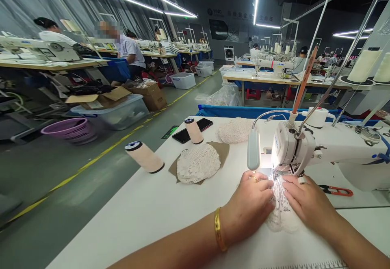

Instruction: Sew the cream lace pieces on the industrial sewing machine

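My left hand (248,206) and my right hand (307,204) lie on either side of a piece of white lace (282,208) on the white table, just in front of the needle area of a white sewing machine (329,149). Both hands press the lace flat, fingers curled down onto it. A gold bangle sits on my left wrist and a ring on a left finger. The machine's small lamp (253,149) lights the lace under the needle.
Two stacks of white lace (198,163) (234,130), two thread spools (145,157) (193,130) and a black phone (192,130) lie to the left. Red snips (336,190) rest at the right. Other workers sit at machines across the aisle, beside boxes and a purple basket (69,130).
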Available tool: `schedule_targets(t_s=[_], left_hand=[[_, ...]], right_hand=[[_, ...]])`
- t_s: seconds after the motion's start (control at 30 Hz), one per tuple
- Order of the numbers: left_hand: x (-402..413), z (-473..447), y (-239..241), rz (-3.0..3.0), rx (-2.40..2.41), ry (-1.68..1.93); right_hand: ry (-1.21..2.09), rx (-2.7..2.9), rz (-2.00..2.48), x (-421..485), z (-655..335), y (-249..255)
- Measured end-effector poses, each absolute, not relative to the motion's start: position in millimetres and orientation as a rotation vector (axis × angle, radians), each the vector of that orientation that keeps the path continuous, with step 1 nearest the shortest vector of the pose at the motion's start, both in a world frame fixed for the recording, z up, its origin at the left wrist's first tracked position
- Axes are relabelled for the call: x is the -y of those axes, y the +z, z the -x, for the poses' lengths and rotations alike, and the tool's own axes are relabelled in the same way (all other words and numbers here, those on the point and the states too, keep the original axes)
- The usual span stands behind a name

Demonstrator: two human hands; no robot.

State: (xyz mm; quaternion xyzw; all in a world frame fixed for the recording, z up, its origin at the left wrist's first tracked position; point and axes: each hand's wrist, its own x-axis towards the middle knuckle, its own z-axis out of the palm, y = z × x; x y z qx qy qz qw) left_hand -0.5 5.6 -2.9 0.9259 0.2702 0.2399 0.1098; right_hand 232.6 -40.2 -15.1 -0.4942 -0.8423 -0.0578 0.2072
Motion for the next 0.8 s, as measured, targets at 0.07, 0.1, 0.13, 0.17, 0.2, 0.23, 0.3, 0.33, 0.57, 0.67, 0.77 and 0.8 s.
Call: schedule_targets(t_s=[0.07,0.1,0.13,0.17,0.2,0.23,0.3,0.33,0.57,0.67,0.77,0.8], left_hand=[[-4.0,2.3,1.5,-2.719,-0.784,0.653],[-3.9,3.3,3.9,-2.718,-0.781,0.619],[-4.2,4.5,6.3,-2.716,-0.78,0.581],[-4.9,5.9,8.6,-2.713,-0.78,0.546],[-5.9,7.6,10.7,-2.711,-0.772,0.513],[-7.1,9.4,12.5,-2.71,-0.754,0.486],[-9.1,12.6,14.4,-2.715,-0.691,0.456],[-9.6,13.6,14.0,-2.718,-0.659,0.451],[-12.5,0.3,-12.3,-2.628,-0.701,0.677],[-20.3,-10.2,-18.1,-2.453,-0.735,0.766],[-27.2,-18.5,-12.3,-2.273,-0.775,0.795],[-28.5,-20.5,-9.3,-2.241,-0.789,0.78]], right_hand=[[0.038,2.431,1.29,44.0,-234.4,-6.0],[0.147,2.478,1.281,45.7,-235.1,-1.4],[0.241,2.518,1.298,47.3,-235.6,2.9],[0.309,2.543,1.335,48.8,-236.0,6.5],[0.347,2.551,1.376,50.4,-236.2,9.4],[0.365,2.554,1.397,51.9,-236.3,11.3],[0.369,2.561,1.365,54.2,-236.1,12.1],[0.369,2.567,1.334,54.8,-236.1,11.1],[0.319,2.364,1.249,45.2,-236.2,-4.1],[0.364,2.087,1.325,41.9,-232.3,-6.2],[0.495,1.848,1.396,40.0,-226.5,-8.2],[0.545,1.793,1.411,39.3,-224.8,-9.1]])
